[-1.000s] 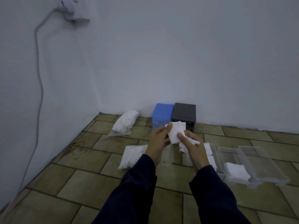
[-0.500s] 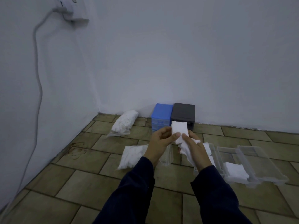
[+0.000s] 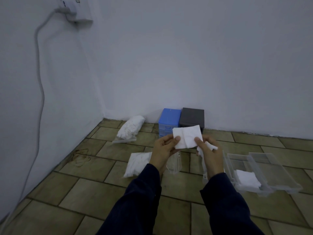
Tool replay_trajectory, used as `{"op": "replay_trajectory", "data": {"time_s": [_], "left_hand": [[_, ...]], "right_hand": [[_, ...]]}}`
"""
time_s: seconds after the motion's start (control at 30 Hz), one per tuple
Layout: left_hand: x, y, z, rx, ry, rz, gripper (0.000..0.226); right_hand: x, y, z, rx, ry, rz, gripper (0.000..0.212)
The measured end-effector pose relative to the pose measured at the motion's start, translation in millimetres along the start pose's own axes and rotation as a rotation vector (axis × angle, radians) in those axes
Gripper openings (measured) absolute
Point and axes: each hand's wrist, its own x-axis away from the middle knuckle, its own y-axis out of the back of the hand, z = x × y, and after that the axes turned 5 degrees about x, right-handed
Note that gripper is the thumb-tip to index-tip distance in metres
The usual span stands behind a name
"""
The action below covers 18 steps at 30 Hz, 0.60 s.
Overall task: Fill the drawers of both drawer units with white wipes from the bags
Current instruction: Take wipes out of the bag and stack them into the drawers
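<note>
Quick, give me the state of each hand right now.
Left hand: pinches the left edge of the white wipe.
Right hand: pinches the wipe's right edge, with more crumpled wipes held in the same hand.

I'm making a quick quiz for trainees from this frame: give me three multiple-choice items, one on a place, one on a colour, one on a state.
1. Where does the blue drawer unit stand?
A. against the wall, touching the black drawer unit
B. on a shelf
C. alone at mid-floor

2. What colour is the wipe being held?
A. yellow
B. white
C. green

3. How is that wipe held?
A. lying loose on the floor
B. by the left hand alone
C. pinched between left hand and right hand

Answers: 1 A, the two units sit side by side at the wall's foot. 2 B, it looks plain white. 3 C, a thumb of each hand presses on its lower edge.
</note>
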Motion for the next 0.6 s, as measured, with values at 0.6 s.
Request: {"op": "replay_trajectory", "data": {"time_s": [0.6], "left_hand": [[6.7,-10.8,-4.6,0.005,0.027,-0.004,0.020]], "right_hand": [[3.1,-9.4,-3.8,0.194,0.106,-0.008,0.019]]}}
